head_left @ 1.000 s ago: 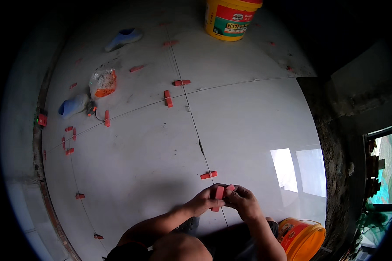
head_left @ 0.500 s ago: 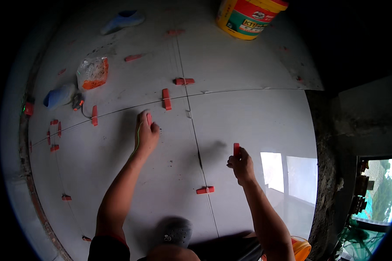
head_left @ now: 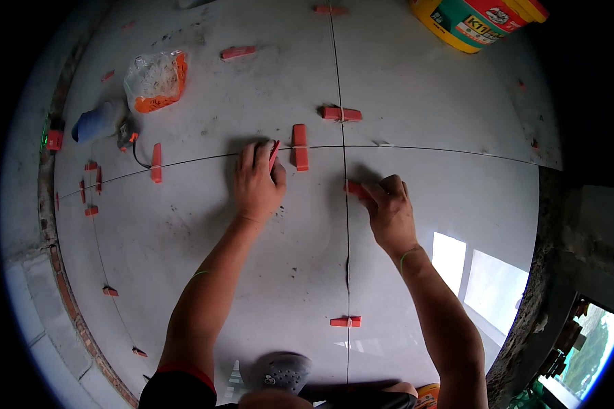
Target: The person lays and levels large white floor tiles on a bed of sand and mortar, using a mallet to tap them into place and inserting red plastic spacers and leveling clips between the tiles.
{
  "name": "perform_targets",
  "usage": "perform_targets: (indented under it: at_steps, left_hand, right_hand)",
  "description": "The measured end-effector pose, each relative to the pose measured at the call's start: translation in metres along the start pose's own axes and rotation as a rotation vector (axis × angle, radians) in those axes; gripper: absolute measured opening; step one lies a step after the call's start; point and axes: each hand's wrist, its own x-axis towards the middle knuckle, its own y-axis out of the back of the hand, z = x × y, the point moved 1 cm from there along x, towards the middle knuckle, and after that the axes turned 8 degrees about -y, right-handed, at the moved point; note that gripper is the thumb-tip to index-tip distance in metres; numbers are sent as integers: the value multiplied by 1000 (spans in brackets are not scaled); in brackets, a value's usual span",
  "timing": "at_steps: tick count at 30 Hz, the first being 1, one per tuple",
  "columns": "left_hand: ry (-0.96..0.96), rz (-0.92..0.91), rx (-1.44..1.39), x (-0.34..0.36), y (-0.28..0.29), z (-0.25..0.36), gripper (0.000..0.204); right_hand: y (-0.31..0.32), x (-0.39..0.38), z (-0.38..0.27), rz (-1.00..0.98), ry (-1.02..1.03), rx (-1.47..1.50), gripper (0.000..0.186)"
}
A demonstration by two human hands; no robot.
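Note:
Large pale grey tiles point(head_left: 266, 225) cover the floor, with thin dark joints crossing ahead of me. My left hand point(head_left: 258, 183) is closed on a red tile-levelling wedge point(head_left: 273, 155), close to the cross joint. Just right of it, another red wedge point(head_left: 300, 147) sits across that joint. My right hand point(head_left: 392, 213) pinches a red wedge point(head_left: 357, 189) whose tip lies over the lengthwise joint, below the crossing. Fingers hide its near end, and I cannot see a clip there. Beyond the crossing, a wedge point(head_left: 342, 114) rests in a whitish clip; a similar wedge point(head_left: 346, 321) lies nearer me.
At far left are a clear and orange bag point(head_left: 157, 82), a blue-white shoe cover-like object point(head_left: 101, 121) and a tool with a black cord point(head_left: 127, 133). A yellow, red and green bucket point(head_left: 474, 24) stands far right. My grey clog point(head_left: 286, 371) is at the bottom.
My right hand has moved forward and left, bringing its wedge to the lengthwise joint. My left hand has shifted toward the cross joint with its wedge. The view has shifted too.

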Motion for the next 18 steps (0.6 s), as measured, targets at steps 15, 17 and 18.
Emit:
perform_targets:
  at_steps: [15,17,18]
  left_hand:
    - [136,-52,-12,28,-21,11,26]
    - [146,-49,-23,33,-24,11,24]
    - [152,-47,-29,34,-25,11,23]
  right_hand:
    - [9,36,9,-133,324,78,24]
    - [8,35,10,-97,320,108,22]
    - [13,33,11,-53,281,27,23]
